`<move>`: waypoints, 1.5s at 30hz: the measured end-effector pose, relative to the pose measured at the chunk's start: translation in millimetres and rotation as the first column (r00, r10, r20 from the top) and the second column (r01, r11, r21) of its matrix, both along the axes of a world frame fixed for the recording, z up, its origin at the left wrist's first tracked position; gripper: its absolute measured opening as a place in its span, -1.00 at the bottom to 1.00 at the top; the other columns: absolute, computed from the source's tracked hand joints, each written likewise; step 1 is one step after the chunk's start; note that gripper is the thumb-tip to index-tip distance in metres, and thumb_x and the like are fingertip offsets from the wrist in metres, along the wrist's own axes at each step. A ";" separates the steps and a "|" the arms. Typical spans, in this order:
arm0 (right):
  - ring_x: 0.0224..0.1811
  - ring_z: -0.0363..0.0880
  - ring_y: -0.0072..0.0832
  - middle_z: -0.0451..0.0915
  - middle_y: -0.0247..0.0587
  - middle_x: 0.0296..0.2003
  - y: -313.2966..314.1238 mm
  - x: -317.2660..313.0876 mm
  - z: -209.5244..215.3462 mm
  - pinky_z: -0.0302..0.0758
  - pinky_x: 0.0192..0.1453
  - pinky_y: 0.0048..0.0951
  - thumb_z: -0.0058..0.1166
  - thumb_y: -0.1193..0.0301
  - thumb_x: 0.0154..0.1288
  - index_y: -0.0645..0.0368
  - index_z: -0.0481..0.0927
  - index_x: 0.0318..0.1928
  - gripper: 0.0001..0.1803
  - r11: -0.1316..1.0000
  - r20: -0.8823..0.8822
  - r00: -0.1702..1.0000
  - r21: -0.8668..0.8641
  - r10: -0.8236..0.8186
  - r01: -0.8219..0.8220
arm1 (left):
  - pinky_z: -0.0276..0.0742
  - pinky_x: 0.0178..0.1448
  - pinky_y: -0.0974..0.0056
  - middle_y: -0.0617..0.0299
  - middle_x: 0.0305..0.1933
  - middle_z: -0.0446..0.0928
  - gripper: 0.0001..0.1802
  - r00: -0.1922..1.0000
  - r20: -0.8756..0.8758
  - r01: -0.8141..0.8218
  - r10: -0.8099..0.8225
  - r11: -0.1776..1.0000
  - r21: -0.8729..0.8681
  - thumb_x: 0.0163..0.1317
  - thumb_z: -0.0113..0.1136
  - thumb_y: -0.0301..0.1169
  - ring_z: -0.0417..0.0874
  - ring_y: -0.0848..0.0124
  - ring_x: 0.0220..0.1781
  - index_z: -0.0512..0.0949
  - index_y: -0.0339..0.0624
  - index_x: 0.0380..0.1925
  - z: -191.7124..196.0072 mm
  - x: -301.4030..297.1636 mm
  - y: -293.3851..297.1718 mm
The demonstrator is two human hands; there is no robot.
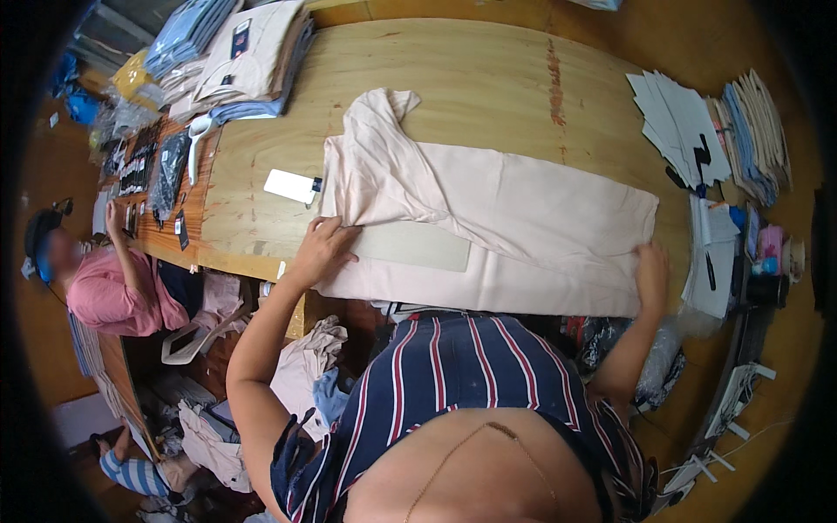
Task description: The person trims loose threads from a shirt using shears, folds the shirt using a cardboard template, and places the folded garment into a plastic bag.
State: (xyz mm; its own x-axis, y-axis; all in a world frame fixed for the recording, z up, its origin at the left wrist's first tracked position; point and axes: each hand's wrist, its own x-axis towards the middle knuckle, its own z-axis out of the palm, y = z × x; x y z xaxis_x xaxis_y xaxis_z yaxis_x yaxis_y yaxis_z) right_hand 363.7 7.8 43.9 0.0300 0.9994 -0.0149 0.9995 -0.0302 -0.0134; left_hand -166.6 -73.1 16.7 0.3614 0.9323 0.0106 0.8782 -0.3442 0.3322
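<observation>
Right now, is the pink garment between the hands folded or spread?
Partly folded: the garment has a creased flap across it, and a flat card shows near the left hand.

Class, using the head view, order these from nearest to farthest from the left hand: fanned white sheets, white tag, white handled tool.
1. White tag: just beyond the left hand.
2. White handled tool: farther up and left.
3. Fanned white sheets: far right side.
</observation>
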 end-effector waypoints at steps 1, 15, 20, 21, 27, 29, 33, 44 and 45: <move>0.03 0.31 -0.11 0.41 0.05 -0.09 28.0 -2.4 -15.3 0.20 0.12 -0.22 -0.23 0.55 0.06 0.26 0.50 -0.36 -0.80 0.949 -0.018 0.977 0.243 0.213 -0.202 | 0.12 0.14 0.15 0.12 -0.21 0.34 -0.43 1.000 0.010 0.012 -0.012 1.000 -0.015 -0.23 0.26 -0.26 0.36 0.25 -0.06 0.41 -0.13 -0.10 -0.4 -1.6 2.5; -0.10 0.41 -0.43 0.44 -0.24 -0.12 282.2 -355.5 -65.2 0.38 -0.04 -0.41 -0.04 0.51 0.11 0.15 0.46 -0.19 -0.79 0.816 -0.940 0.226 0.087 0.257 -0.571 | 0.14 0.12 0.16 0.13 -0.15 0.39 -0.45 0.996 0.087 -0.001 -0.012 0.989 0.149 -0.22 0.25 -0.23 0.35 0.24 -0.02 0.45 -0.13 -0.12 -4.2 0.5 0.4; -0.14 0.40 -0.56 0.46 -0.25 -0.19 200.6 -279.6 88.8 0.37 -0.08 -0.53 -0.09 0.55 0.14 0.16 0.40 -0.38 -0.97 0.611 -0.902 -0.223 0.417 0.370 -0.673 | 0.13 0.11 0.16 0.09 -0.12 0.37 -0.36 0.966 0.241 -0.132 0.095 0.981 0.142 -0.29 0.31 -0.26 0.35 0.17 -0.02 0.36 -0.17 -0.10 -26.0 -6.9 -10.0; -0.14 0.40 -0.55 0.46 -0.24 -0.20 194.3 -258.5 96.3 0.37 -0.08 -0.52 -0.09 0.55 0.14 0.15 0.38 -0.41 -0.97 0.625 -0.938 -0.199 0.338 0.284 -0.704 | 0.13 0.11 0.15 0.08 -0.12 0.37 -0.34 0.951 0.287 -0.156 0.112 0.978 0.136 -0.30 0.33 -0.27 0.35 0.16 -0.02 0.34 -0.17 -0.09 -28.7 -6.1 -7.9; -0.22 0.45 -0.33 0.49 -0.07 -0.31 89.9 -212.6 157.2 0.37 -0.14 -0.46 -0.08 0.63 -0.10 0.18 0.34 -0.68 -0.87 0.421 -0.877 -0.171 0.376 0.448 -0.826 | 0.15 0.13 0.16 0.10 -0.09 0.38 -0.27 0.911 0.350 -0.242 0.219 0.970 0.025 -0.36 0.38 -0.34 0.33 0.12 0.00 0.29 -0.20 -0.08 -24.8 -7.0 -8.2; -0.29 0.46 -0.25 0.49 -0.02 -0.36 32.5 -230.5 172.4 0.39 -0.20 -0.40 -0.03 0.57 -0.17 0.21 0.37 -0.73 -0.88 0.168 -0.779 -0.312 0.465 0.544 -0.869 | 0.18 0.12 0.17 0.08 -0.03 0.34 -0.29 0.900 0.328 -0.291 0.287 0.956 -0.037 -0.31 0.35 -0.43 0.32 0.11 0.01 0.27 -0.20 -0.05 -16.5 -4.4 -13.1; -0.22 0.36 -0.28 0.34 -0.17 -0.35 -78.7 -281.3 152.9 0.32 -0.11 -0.36 -0.09 0.70 -0.18 0.26 0.39 -0.45 -0.82 0.060 -0.842 -0.451 0.487 0.295 -0.871 | 0.20 0.12 0.19 0.09 0.08 0.24 -0.30 0.885 0.434 -0.205 0.169 0.978 0.035 -0.26 0.18 -0.61 0.38 0.11 -0.03 0.21 -0.16 0.01 -27.1 -7.5 5.2; -0.33 0.32 -0.67 0.36 -0.45 -0.42 24.5 -85.0 12.1 0.28 -0.17 -0.68 0.02 0.71 -0.05 0.20 0.46 -0.41 -0.82 0.990 -0.973 -0.205 0.119 0.102 -0.070 | -0.01 0.11 0.06 0.17 -0.24 0.50 -0.16 0.992 -0.031 -0.128 0.126 0.987 -0.100 -0.26 0.30 0.01 0.46 0.31 -0.09 0.21 0.14 0.11 26.8 2.2 95.7; -0.34 0.31 -0.69 0.36 -0.46 -0.42 32.2 -68.9 -12.9 0.27 -0.18 -0.69 0.02 0.71 -0.05 0.20 0.47 -0.39 -0.81 0.992 -0.989 -0.111 0.105 0.096 -0.074 | -0.03 0.12 0.06 0.16 -0.27 0.51 -0.21 0.989 -0.014 -0.148 0.147 0.983 -0.110 -0.22 0.28 0.00 0.46 0.29 -0.09 0.24 0.13 0.09 20.0 3.7 107.3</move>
State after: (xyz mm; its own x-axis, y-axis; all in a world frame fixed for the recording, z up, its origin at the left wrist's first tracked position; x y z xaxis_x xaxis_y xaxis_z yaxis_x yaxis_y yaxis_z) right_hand 294.7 40.0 31.0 -0.0917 0.9928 0.0768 -0.1219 0.0653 -0.9904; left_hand -163.0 34.2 36.7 0.2198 0.9707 -0.0973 0.9185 -0.1723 0.3560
